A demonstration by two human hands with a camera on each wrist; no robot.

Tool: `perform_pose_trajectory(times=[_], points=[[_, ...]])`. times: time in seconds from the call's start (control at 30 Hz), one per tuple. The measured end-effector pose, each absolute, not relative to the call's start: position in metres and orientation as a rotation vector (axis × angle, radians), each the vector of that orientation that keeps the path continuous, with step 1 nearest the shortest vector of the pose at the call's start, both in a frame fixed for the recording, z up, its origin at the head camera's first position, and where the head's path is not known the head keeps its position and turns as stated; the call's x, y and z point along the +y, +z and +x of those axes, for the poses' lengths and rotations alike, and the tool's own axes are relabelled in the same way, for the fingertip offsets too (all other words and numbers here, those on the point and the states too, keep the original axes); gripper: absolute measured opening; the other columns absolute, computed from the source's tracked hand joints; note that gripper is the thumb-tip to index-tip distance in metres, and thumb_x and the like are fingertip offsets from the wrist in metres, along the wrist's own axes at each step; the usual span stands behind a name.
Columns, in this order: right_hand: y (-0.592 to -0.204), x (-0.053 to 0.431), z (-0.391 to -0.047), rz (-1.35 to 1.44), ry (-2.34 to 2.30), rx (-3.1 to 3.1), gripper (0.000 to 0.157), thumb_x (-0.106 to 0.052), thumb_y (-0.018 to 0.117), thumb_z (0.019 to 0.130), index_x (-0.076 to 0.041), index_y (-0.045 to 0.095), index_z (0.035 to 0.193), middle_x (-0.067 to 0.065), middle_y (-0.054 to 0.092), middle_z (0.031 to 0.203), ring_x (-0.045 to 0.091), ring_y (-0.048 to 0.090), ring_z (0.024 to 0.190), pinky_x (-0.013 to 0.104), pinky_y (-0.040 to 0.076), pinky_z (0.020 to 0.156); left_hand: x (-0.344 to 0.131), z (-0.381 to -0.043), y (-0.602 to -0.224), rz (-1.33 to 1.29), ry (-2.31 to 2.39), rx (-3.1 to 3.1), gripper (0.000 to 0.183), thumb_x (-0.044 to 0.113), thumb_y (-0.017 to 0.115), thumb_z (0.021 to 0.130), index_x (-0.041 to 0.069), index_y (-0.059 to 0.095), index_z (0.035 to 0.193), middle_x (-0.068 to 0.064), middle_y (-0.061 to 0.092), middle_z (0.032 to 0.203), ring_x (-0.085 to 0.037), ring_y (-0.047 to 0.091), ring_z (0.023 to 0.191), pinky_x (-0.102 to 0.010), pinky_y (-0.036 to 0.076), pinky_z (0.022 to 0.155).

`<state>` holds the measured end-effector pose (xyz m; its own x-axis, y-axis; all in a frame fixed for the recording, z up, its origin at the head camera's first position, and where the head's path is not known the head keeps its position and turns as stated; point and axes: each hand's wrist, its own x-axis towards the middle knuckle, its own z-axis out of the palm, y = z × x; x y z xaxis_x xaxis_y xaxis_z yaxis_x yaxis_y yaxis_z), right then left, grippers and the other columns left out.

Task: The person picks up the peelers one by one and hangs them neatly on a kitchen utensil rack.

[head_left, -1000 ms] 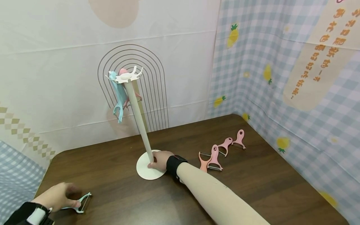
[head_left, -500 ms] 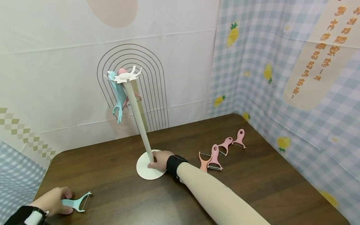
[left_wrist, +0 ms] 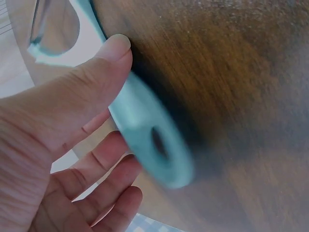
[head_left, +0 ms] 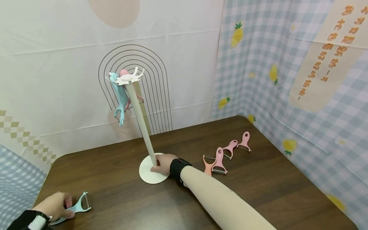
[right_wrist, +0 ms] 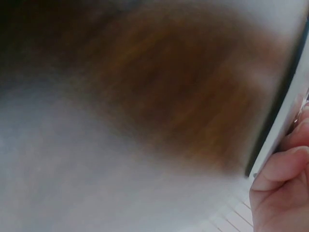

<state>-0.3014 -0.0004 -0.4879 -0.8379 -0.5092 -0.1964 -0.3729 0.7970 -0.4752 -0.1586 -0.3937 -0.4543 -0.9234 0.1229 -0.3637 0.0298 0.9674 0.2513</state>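
At the table's front left, my left hand (head_left: 56, 206) pinches a light-blue peeler (head_left: 78, 207) between thumb and fingers. The left wrist view shows the thumb across its neck and the holed handle end (left_wrist: 157, 140) sticking out past the fingers. My right hand (head_left: 164, 164) grips the foot of a white stand's pole (head_left: 141, 118), right over the round base (head_left: 145, 172). In the right wrist view, fingers (right_wrist: 282, 174) lie at the base's edge. From the hooked top (head_left: 130, 78) of the stand hang a light-blue peeler (head_left: 120, 99) and a pink peeler (head_left: 125, 72), partly hidden behind it.
Right of the stand lie an orange peeler (head_left: 208, 167) and several pink ones, among them a near pink peeler (head_left: 219, 156) and a far pink peeler (head_left: 245, 139). Printed cloth (head_left: 187, 64) hangs behind the brown table (head_left: 120, 198).
My left hand has closed on the light-blue peeler, whose blade end has swung up and slightly left. My right hand stays on the stand.
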Motion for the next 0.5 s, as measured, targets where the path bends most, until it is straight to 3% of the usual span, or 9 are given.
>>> perform_pose_trajectory(times=[0.5], points=[[-0.467, 0.004, -0.288, -0.684, -0.616, 2.661, 0.034, -0.045, 0.067, 0.089, -0.017, 0.061, 0.108, -0.01, 0.058, 0.08, 0.008, 0.054, 0.075, 0.027, 0.043, 0.071, -0.388, -0.155, -0.45, 0.078, 0.327, 2.731, 0.038, 0.026, 0.085, 0.072, 0.009, 0.051, 0.076, 0.0, 0.05, 0.071, -0.018, 0.047, 0.066, -0.035, 0.04, 0.06]])
